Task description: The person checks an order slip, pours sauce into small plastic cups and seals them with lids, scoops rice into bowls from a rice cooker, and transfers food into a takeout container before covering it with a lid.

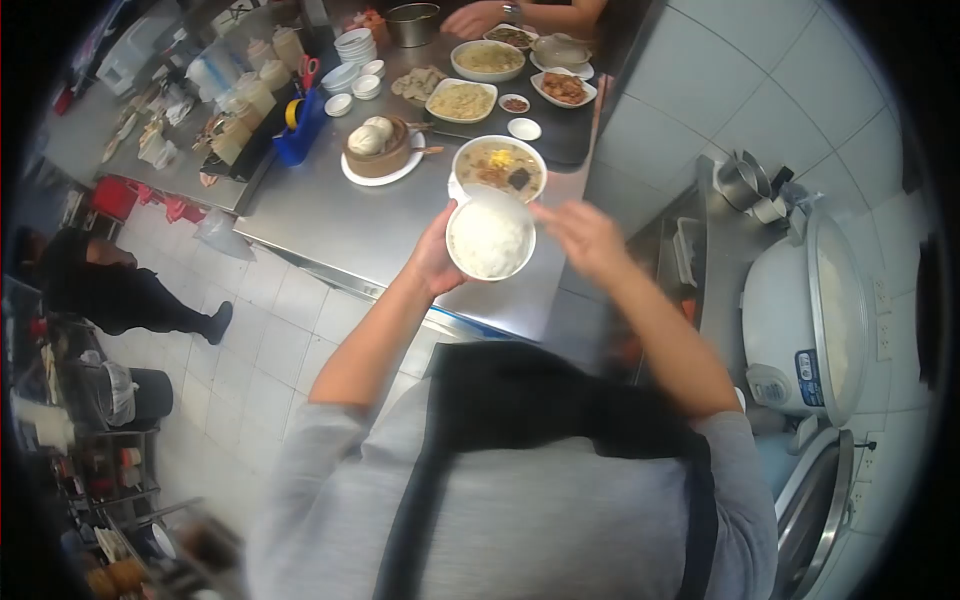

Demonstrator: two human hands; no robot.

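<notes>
Fingers of the left hand (432,258) cup a white bowl of rice (490,238) from its nine o'clock side, holding it above the steel counter (330,225). At the bowl's three o'clock the right hand (583,238) hovers just beside the rim, fingers loosely spread, holding nothing. Directly at twelve o'clock from the rice, a bowl of soup (498,166) stands on the counter. At ten o'clock sits a bamboo steamer (377,145) on a plate. Farther toward twelve o'clock, another person's hand (478,17) rests among dishes.
</notes>
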